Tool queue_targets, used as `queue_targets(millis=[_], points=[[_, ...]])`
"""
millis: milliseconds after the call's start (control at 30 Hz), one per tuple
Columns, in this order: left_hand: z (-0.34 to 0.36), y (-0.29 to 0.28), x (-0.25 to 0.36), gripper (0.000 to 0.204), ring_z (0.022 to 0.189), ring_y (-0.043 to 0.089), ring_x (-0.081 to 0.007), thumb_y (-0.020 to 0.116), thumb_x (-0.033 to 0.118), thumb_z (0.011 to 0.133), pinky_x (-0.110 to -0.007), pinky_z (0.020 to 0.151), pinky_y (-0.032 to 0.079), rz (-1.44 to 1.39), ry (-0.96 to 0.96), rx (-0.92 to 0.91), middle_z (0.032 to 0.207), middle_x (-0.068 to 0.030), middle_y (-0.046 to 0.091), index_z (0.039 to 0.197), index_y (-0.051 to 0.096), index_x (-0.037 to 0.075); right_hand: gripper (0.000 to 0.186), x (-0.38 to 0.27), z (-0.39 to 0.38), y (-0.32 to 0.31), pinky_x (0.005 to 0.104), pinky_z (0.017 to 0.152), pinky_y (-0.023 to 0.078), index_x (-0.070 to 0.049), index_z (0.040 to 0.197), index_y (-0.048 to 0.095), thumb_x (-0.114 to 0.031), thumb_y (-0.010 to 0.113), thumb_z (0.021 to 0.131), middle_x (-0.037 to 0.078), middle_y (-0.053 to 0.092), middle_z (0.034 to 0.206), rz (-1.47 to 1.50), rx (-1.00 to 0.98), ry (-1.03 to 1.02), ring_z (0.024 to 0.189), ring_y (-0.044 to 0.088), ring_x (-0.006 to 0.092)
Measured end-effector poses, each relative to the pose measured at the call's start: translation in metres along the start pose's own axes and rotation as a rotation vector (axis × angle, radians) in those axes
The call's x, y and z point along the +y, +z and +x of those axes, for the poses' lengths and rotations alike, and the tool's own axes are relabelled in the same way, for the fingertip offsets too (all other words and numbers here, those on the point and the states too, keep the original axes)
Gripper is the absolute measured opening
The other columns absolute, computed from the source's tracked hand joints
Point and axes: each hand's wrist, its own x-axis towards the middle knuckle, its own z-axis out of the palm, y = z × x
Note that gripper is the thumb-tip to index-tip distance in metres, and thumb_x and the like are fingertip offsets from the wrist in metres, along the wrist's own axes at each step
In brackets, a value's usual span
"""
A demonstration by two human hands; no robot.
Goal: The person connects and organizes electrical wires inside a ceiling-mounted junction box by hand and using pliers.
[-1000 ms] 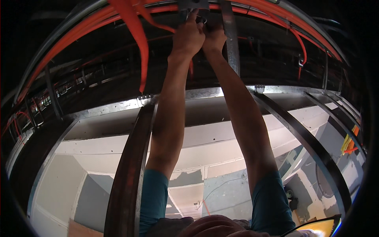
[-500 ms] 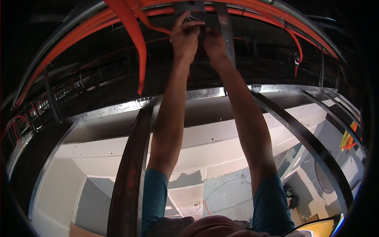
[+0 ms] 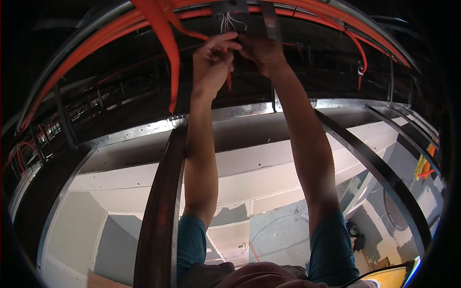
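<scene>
Overhead, a dark grey electrical box (image 3: 229, 6) has several thin white wires (image 3: 231, 21) hanging from its opening. Just below the wires my left hand (image 3: 211, 65) is raised, its fingers bent inward and its thumb tucked near them. Beside it, to the right, my right hand (image 3: 263, 52) is closed, its fingertips meeting the left ones close under the wire ends. Shadow and the fingers themselves hide whatever is pinched there. An orange tip (image 3: 229, 82) shows below the left hand.
Orange flexible conduits (image 3: 96, 50) arc across the ceiling, and one thick orange conduit (image 3: 174, 67) hangs down left of my arms. A metal rail (image 3: 144, 126) crosses beneath, with dark studs (image 3: 158, 206) around my arms. Plasterboard walls (image 3: 72, 225) and a floor (image 3: 278, 230) lie below.
Both hands have come down from the box, the left one also shifting left and turning. The white wires, mostly covered before, are now exposed. The camera view has shifted slightly.
</scene>
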Motion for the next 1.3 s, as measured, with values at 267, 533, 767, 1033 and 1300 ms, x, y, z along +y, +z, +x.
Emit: queue_targets(millis=[267, 533, 767, 1033, 1300], points=[[0.020, 0.006, -0.026, 0.024, 0.079, 0.068, -0.0153, 0.067, 0.009, 0.091, -0.030, 0.073, 0.053, 0.551, 0.220, 0.250, 0.095, -0.0089, 0.075, 0.115, 0.072, 0.006, 0.011, 0.002, -0.005, -0.006, 0.0284, 0.080, 0.059, 0.000, 0.098, 0.070, -0.002, 0.067, 0.088, 0.007, 0.068, 0.099, -0.074, 0.050, -0.034, 0.093, 0.069, 0.0163], [0.044, 0.033, -0.039, 0.035, 0.087, 0.072, -0.0327, 0.078, 0.039, 0.085, -0.041, 0.076, 0.055, 0.809, 0.209, 0.329, 0.089, -0.0129, 0.075, 0.111, 0.076, 0.016, 0.025, 0.005, -0.013, -0.008, 0.0380, 0.090, 0.058, 0.002, 0.120, 0.062, -0.008, 0.056, 0.097, 0.013, 0.066, 0.114, -0.159, -0.038, -0.009, 0.101, 0.067, 0.0225], [0.037, 0.044, -0.044, 0.018, 0.093, 0.068, -0.0353, 0.078, 0.014, 0.080, -0.047, 0.076, 0.055, 0.872, 0.453, 0.497, 0.095, -0.0114, 0.070, 0.098, 0.075, 0.015, 0.020, 0.008, -0.018, -0.014, 0.0341, 0.088, 0.057, 0.000, 0.110, 0.069, -0.006, 0.058, 0.094, 0.010, 0.068, 0.110, -0.121, -0.079, 0.004, 0.097, 0.067, 0.0197], [-0.007, 0.040, -0.046, 0.018, 0.084, 0.068, -0.0299, 0.069, -0.008, 0.078, -0.042, 0.073, 0.053, 0.817, 0.668, 0.272, 0.089, -0.0066, 0.068, 0.088, 0.064, 0.006, 0.030, 0.012, -0.015, -0.032, 0.0343, 0.088, 0.054, -0.002, 0.127, 0.062, -0.018, 0.055, 0.102, 0.010, 0.067, 0.117, 0.086, -0.007, 0.072, 0.101, 0.066, 0.0213], [-0.037, 0.025, -0.016, 0.028, 0.072, 0.066, -0.0128, 0.066, -0.009, 0.083, -0.027, 0.059, 0.050, 0.570, 0.492, 0.121, 0.092, -0.0069, 0.069, 0.106, 0.067, 0.007, 0.026, 0.006, 0.018, -0.016, 0.0270, 0.063, 0.045, -0.003, 0.107, 0.071, -0.027, 0.066, 0.099, 0.002, 0.071, 0.093, -0.223, 0.079, -0.069, 0.075, 0.062, 0.0102]])
